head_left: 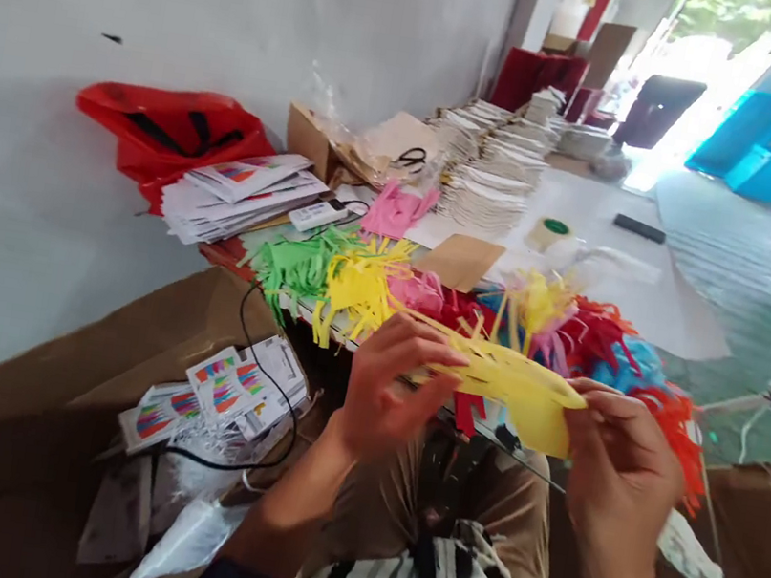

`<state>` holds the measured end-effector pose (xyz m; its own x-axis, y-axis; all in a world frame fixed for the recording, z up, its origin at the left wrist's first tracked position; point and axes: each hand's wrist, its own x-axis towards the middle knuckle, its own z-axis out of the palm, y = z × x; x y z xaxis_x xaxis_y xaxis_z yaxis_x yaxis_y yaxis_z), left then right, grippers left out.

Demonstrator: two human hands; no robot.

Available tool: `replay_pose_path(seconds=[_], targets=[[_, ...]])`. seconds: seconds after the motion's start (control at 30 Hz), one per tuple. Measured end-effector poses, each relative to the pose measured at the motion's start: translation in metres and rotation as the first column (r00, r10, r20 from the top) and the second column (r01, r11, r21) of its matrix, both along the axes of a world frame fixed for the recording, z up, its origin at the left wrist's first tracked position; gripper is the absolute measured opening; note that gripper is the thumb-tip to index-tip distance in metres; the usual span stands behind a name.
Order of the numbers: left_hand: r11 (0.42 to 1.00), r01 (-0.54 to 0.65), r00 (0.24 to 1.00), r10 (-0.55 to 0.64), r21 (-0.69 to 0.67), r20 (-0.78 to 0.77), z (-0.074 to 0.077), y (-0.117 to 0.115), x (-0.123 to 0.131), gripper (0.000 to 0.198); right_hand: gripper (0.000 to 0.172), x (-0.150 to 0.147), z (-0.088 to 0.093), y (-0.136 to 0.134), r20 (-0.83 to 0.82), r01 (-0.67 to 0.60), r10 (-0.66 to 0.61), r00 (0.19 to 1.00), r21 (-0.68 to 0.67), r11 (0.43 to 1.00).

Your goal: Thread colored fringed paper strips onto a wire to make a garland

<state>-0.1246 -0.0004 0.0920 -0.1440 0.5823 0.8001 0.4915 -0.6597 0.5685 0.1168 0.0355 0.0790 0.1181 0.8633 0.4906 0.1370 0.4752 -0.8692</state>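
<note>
A piece of yellow tissue paper (540,418) with one edge cut into fringe stretches between my hands above my lap. My right hand (624,465) pinches its right end between thumb and fingertips. My left hand (397,382), slightly blurred, has its fingers curled around the fringe strips at the other end. Just behind, fringed paper bundles lie along the table's near edge: a green bundle (302,267), a yellow bundle (364,286), a red bundle (599,340), a blue bundle (635,365) and an orange bundle (679,434). A pink bundle (397,209) lies farther back.
Stacks of white paper goods (493,175) stand at the back of the table. A tape roll (554,229), black scissors (412,158), a brown card (460,262) and printed sheets (240,195) lie about. A cardboard box (87,389) with printed cards (226,386) is at lower left, a black cable (221,465) crossing it.
</note>
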Motion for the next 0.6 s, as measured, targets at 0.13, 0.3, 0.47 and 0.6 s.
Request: replay_pose_path(seconds=[0.13,0.3,0.47,0.6], targets=[[0.990,0.130,0.987,-0.134,-0.059,-0.086,0.005,-0.005,0.045,0.025,0.009,0.017,-0.012,-0.017,-0.101,-0.079,0.068,0.993,-0.104,0.991],[0.979,0.172,0.970,-0.188,-0.111,-0.153,-0.001,0.002,0.079,0.035,0.008,0.038,-0.018,-0.035,-0.106,-0.070,0.057,0.993,-0.116,0.991],[0.921,0.308,0.914,-0.356,-0.237,-0.194,0.009,0.004,0.096,0.017,0.016,0.069,-0.015,-0.045,-0.071,-0.212,0.201,0.977,-0.204,0.956],[0.598,0.625,0.672,-0.739,-0.501,-0.045,0.011,0.004,0.103,0.012,0.059,0.108,-0.010,-0.043,-0.034,-0.347,0.347,0.937,-0.196,0.917]])
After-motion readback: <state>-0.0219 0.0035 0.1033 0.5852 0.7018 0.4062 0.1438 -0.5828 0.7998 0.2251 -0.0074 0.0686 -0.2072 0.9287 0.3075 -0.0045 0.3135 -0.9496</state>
